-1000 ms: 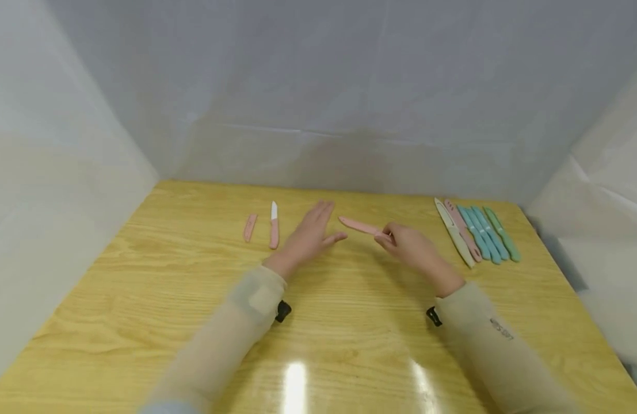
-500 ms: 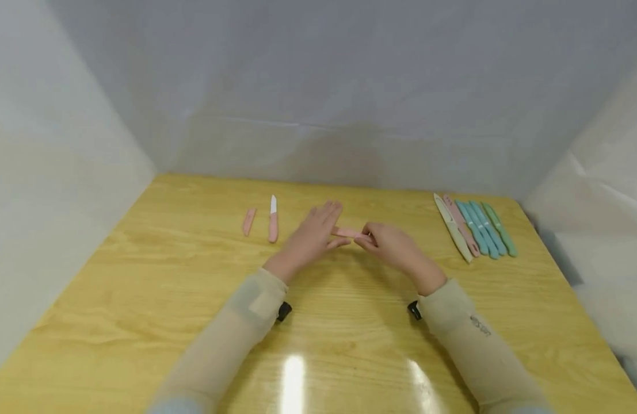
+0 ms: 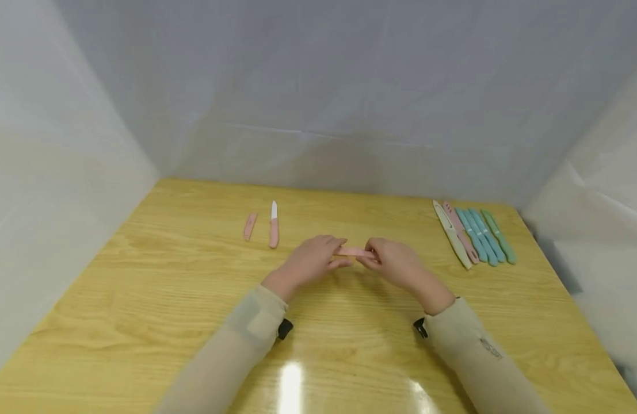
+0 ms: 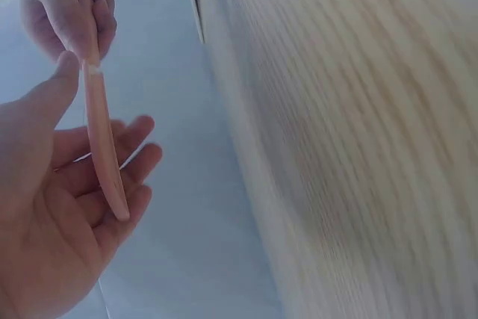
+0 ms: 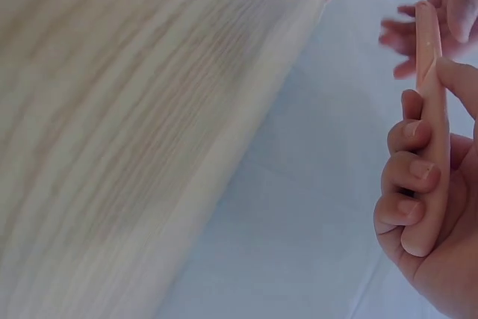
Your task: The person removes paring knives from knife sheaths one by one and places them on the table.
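One smooth pink knife (image 3: 353,252), curled right fingers (image 5: 411,172), grained tabletop (image 3: 142,287)

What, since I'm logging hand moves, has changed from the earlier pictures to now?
The right hand, still gripping the sheathed pink knife, moved left and lower in the head view; the left hand also moved lower. The white-bladed knife, pink cover and row of knives stayed put.
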Motion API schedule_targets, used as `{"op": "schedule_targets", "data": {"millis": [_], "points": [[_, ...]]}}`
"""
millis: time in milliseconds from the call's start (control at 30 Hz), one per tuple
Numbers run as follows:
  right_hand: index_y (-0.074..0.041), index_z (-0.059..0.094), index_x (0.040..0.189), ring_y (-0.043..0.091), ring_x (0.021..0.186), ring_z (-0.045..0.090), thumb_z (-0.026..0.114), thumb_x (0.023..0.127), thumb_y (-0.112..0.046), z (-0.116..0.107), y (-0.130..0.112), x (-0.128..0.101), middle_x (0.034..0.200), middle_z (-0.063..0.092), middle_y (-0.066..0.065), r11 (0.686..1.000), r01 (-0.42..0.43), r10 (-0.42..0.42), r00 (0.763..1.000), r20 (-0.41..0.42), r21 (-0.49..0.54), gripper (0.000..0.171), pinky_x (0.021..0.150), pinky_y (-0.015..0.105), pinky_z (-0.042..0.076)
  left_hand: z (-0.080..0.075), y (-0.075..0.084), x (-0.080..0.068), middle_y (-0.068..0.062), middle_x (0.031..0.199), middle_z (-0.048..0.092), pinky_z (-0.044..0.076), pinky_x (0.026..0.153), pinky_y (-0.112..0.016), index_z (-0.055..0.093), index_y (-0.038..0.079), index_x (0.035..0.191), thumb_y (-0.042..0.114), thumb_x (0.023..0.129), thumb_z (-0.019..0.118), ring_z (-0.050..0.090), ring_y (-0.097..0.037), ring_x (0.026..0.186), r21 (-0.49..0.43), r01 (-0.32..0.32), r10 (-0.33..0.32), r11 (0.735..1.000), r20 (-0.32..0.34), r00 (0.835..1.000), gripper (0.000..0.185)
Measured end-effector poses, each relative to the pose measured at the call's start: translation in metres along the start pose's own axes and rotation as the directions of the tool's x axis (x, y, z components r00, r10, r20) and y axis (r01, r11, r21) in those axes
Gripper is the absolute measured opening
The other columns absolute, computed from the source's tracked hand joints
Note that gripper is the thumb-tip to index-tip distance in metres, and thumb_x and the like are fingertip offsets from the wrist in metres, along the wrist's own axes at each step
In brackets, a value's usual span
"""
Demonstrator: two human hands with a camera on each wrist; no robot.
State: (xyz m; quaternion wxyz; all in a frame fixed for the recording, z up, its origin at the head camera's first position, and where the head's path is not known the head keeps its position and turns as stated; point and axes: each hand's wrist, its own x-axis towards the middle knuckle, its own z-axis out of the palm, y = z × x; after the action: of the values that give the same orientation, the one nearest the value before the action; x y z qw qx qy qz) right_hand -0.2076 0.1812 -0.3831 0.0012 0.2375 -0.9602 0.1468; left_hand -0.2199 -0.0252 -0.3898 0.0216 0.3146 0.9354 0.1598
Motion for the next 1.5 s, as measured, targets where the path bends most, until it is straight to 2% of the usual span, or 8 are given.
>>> {"op": "schedule_targets", "data": {"millis": [167,367,667,800,1000,1267,1367,1500], "points": [[-0.007,0.064,0.095,0.011,0.054,0.044,0.059,0.097,-0.035,-0.003,-0.004,-0.005,0.068,0.055,-0.002,0.998,-0.037,0.035,0.999,0.035,0.056,0.028,0.051,0.025,0.036,-0.002,0.004,-0.007,-0.009,0.118,0.064,0.049,0.094,-0.039,0.057,0.006,0.131,0.042,0.097,0.054,0.061,-0.024,0.107,0.001,-0.007,0.007,1.000,-0.029,1.000,0.050],[-0.009,0.064,0.091,0.011,0.054,0.040,0.061,0.096,-0.034,-0.002,-0.008,-0.014,0.064,0.049,-0.002,0.988,-0.068,0.066,0.998,0.021,0.140,0.026,0.052,0.025,0.034,0.000,0.012,-0.015,-0.007,0.112,0.066,0.049,0.091,-0.039,0.064,0.008,0.121,0.039,0.097,0.055,0.062,-0.023,0.102,-0.065,-0.002,-0.004,0.998,-0.091,0.996,0.041],[-0.012,0.062,0.088,0.011,0.053,0.038,0.060,0.096,-0.037,0.003,-0.013,-0.030,0.063,0.045,-0.002,0.966,-0.122,0.116,0.992,0.040,0.229,0.026,0.052,0.026,0.033,0.006,0.023,-0.026,-0.007,0.109,0.065,0.050,0.088,-0.037,0.065,0.005,0.119,0.039,0.096,0.055,0.061,-0.022,0.100,-0.142,0.043,-0.056,0.989,-0.089,0.994,0.041],[-0.011,0.060,0.084,0.010,0.054,0.037,0.061,0.095,-0.035,0.001,-0.013,-0.035,0.062,0.044,-0.002,0.966,-0.125,0.124,0.992,0.016,0.225,0.026,0.052,0.025,0.033,0.008,0.026,-0.027,-0.007,0.109,0.065,0.051,0.086,-0.035,0.065,0.005,0.118,0.038,0.096,0.056,0.061,-0.022,0.099,-0.156,0.027,-0.043,0.987,-0.097,0.994,0.041],[-0.012,0.060,0.084,0.010,0.052,0.036,0.063,0.094,-0.034,0.006,-0.015,-0.042,0.061,0.043,-0.003,0.964,-0.138,0.135,0.990,0.026,0.227,0.025,0.051,0.024,0.033,0.015,0.030,-0.032,-0.006,0.109,0.065,0.050,0.089,-0.036,0.065,0.006,0.118,0.041,0.096,0.055,0.061,-0.021,0.101,-0.124,0.012,-0.027,0.992,-0.119,0.993,0.042],[-0.010,0.064,0.089,0.009,0.052,0.039,0.064,0.094,-0.032,0.008,-0.020,-0.034,0.063,0.047,-0.004,0.979,-0.088,0.094,0.995,-0.026,0.185,0.022,0.051,0.023,0.033,0.021,0.027,-0.033,-0.002,0.105,0.067,0.046,0.097,-0.042,0.067,0.011,0.113,0.042,0.094,0.056,0.062,-0.021,0.101,-0.020,0.013,-0.017,1.000,-0.239,0.971,0.038],[-0.011,0.063,0.083,0.009,0.051,0.037,0.065,0.093,-0.031,0.004,-0.019,-0.032,0.061,0.046,-0.004,0.981,-0.067,0.077,0.996,-0.050,0.183,0.023,0.051,0.023,0.033,0.020,0.026,-0.030,-0.002,0.104,0.067,0.047,0.095,-0.041,0.067,0.011,0.113,0.040,0.095,0.056,0.062,-0.021,0.099,0.001,-0.001,0.001,1.000,-0.262,0.965,0.036],[-0.013,0.059,0.074,0.007,0.050,0.034,0.065,0.093,-0.032,0.002,-0.018,-0.031,0.059,0.042,-0.005,0.986,-0.044,0.053,0.997,-0.054,0.160,0.028,0.050,0.022,0.033,0.018,0.027,-0.029,-0.001,0.101,0.066,0.047,0.093,-0.040,0.067,0.011,0.113,0.038,0.095,0.056,0.061,-0.020,0.096,0.019,-0.010,0.015,1.000,-0.257,0.966,0.034]]}}
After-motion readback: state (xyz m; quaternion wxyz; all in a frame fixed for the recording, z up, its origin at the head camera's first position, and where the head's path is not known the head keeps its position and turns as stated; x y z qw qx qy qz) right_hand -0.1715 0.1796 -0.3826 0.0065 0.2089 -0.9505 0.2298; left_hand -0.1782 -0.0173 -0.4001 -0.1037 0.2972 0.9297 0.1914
